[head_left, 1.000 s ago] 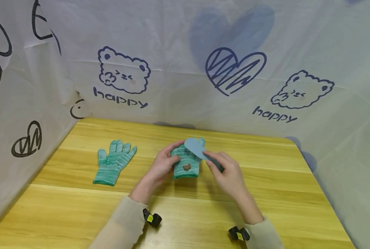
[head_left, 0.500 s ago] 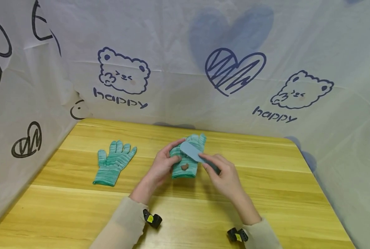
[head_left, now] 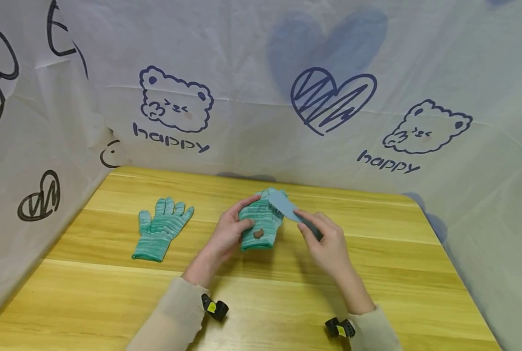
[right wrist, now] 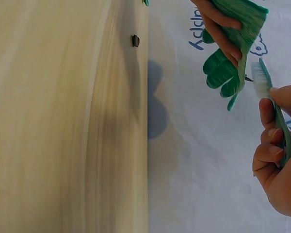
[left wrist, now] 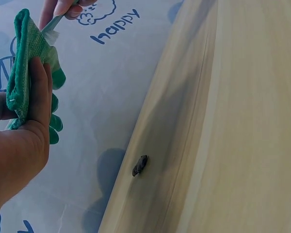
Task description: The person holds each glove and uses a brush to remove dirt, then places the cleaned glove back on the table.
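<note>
My left hand (head_left: 232,229) grips a green-and-white knit glove (head_left: 261,214) by its side, thumb on the near face, fingers behind. The glove is raised above the table, cuff toward me. A brown patch (head_left: 258,234) shows near its cuff. In my right hand (head_left: 328,243) is a blue-grey scrubbing brush (head_left: 282,204), its head over the finger end of the glove. White bristles (right wrist: 260,80) face the glove in the right wrist view, where a small dark bit sits between the two. Some glove fingers are hidden behind the brush.
A matching glove (head_left: 160,229) lies flat on the wooden table (head_left: 111,297), left of my hands. One small dark lump (left wrist: 140,165) rests on the table near its far edge, seen in both wrist views. A white printed cloth (head_left: 252,122) hangs behind the table.
The brush moved down-left across the glove, then back up and right toward its finger end. The held glove shifted slightly left and tilted. The other glove stayed still.
</note>
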Action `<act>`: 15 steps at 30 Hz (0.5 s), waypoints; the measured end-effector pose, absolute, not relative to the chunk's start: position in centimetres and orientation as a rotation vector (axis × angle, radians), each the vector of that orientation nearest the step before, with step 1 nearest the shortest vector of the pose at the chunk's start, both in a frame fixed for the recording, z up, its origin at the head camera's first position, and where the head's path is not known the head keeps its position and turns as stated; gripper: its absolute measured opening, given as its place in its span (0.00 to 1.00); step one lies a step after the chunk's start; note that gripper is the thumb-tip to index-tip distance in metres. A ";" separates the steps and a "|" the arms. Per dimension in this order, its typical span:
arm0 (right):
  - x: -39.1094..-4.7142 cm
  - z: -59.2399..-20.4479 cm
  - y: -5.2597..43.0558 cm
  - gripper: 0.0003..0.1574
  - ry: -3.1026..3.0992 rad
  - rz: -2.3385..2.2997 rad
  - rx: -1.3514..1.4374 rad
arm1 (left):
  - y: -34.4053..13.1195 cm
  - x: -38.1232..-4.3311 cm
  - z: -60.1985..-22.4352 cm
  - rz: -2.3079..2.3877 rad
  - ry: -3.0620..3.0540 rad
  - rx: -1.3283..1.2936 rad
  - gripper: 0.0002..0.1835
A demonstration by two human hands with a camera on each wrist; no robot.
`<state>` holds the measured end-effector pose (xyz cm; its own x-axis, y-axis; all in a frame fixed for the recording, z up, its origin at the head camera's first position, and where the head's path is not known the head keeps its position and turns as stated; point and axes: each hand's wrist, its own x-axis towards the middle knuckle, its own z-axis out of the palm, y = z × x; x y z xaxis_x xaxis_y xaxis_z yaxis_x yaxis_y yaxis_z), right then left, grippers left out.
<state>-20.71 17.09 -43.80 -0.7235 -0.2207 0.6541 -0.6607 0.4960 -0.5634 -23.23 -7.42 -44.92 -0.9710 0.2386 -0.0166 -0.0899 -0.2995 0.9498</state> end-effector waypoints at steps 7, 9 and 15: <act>-20.8 -43.7 17.3 0.22 -2.218 1.185 0.705 | -7.5 -23.2 -44.9 2.362 1.721 0.191 0.35; -20.9 -43.7 17.3 0.21 -2.191 1.192 0.696 | -7.5 -23.2 -44.9 2.367 1.722 0.192 0.35; -21.0 -43.5 17.6 0.20 -2.147 1.225 0.629 | -7.5 -23.2 -45.0 2.378 1.724 0.193 0.36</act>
<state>-20.96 17.62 -43.51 -0.7192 -0.1123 0.6856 -0.6474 0.4664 -0.6028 -23.25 -7.47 -44.99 -0.9719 0.2352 -0.0100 -0.0827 -0.3015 0.9499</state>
